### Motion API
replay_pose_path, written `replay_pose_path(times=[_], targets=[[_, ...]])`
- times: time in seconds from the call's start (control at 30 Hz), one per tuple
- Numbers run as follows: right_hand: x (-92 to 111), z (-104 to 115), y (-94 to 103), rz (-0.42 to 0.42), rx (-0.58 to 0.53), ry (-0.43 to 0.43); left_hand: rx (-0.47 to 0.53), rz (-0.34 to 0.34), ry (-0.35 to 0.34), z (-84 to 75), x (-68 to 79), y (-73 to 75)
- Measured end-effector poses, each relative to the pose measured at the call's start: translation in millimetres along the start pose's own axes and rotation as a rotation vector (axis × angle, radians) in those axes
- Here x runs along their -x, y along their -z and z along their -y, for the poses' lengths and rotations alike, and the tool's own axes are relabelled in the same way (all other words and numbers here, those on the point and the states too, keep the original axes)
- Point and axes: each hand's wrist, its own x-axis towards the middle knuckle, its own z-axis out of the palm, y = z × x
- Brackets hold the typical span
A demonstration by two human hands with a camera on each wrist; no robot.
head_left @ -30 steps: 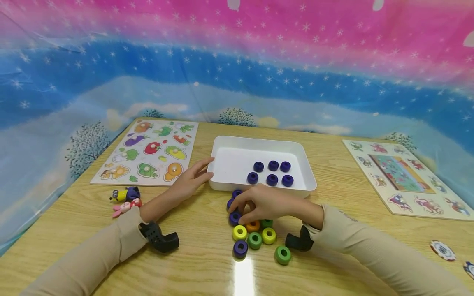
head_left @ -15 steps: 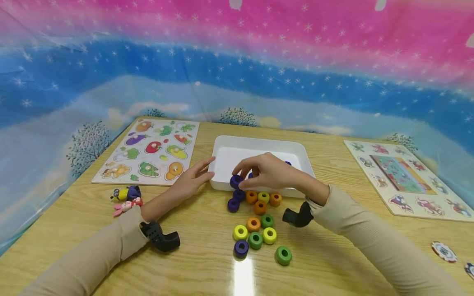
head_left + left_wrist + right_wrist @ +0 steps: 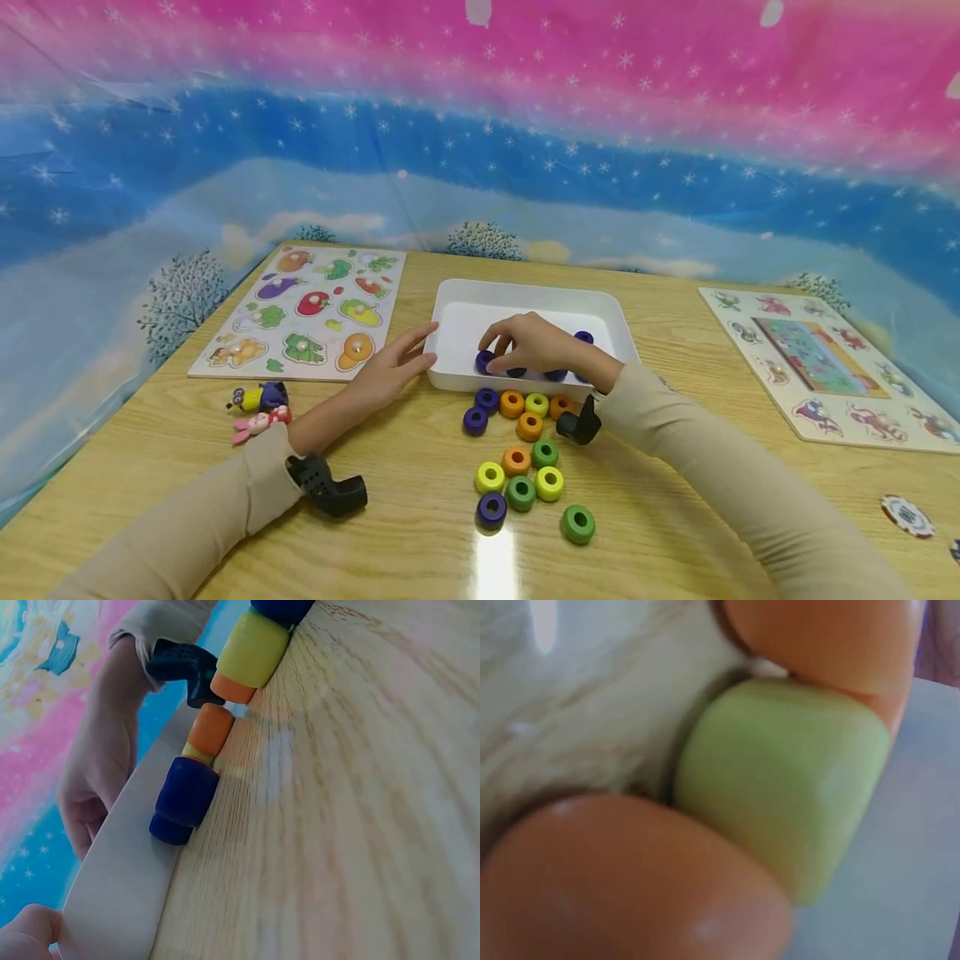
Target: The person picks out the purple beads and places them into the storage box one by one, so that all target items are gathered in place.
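Observation:
A white tray (image 3: 525, 290) stands mid-table with several dark purple beads inside, partly hidden by my right hand (image 3: 531, 340). That hand reaches over the tray's front wall and pinches a purple bead (image 3: 484, 362) low inside it. My left hand (image 3: 390, 367) has its fingers stretched out, touching the tray's left wall. In the left wrist view its thumb (image 3: 36, 927) lies at the tray's corner. In front of the tray lie loose purple beads (image 3: 475, 421), orange beads (image 3: 529, 427), yellow beads (image 3: 490, 477) and green beads (image 3: 578, 524).
At the left lie a vegetable puzzle board (image 3: 300, 312), a small yellow-and-purple figure (image 3: 257, 397) and a pink rabbit figure (image 3: 261, 423). A second puzzle board (image 3: 832, 367) is at the right, with a poker chip (image 3: 907, 516) nearer the front.
My right hand has taken a purple bead from the group on the table, lifted it over the tray's front wall and lowered it inside. The left hand has stayed at the tray.

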Motion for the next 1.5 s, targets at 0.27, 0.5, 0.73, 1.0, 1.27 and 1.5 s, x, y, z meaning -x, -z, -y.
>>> replay_pose_path(times=[0.27, 0.5, 0.73, 1.0, 1.27, 1.5], targets=[[22, 10, 8.1, -0.059, -0.023, 0.002, -0.001, 0.007, 0.017, -1.2, -0.8, -1.5], [70, 39, 1.5, -0.112, -0.065, 0.203, -0.023, -0.005, 0.065, -22.8, 7.3, -1.7], [112, 69, -26.9, -0.023, -0.113, 0.259, -0.039, -0.013, 0.067, -31.6, 9.8, -2.9], [134, 92, -49.1, 0.004, -0.074, 0.189, -0.034, -0.006, 0.059, -30.2, 8.6, -3.8], [136, 102, -59.0, -0.036, -0.022, 0.033, -0.037, -0.003, 0.041, -31.2, 8.0, -4.1], [126, 98, -63.4, -0.060, 0.012, 0.032, -0.029, -0.010, 0.043, -25.3, 7.6, -4.0]])
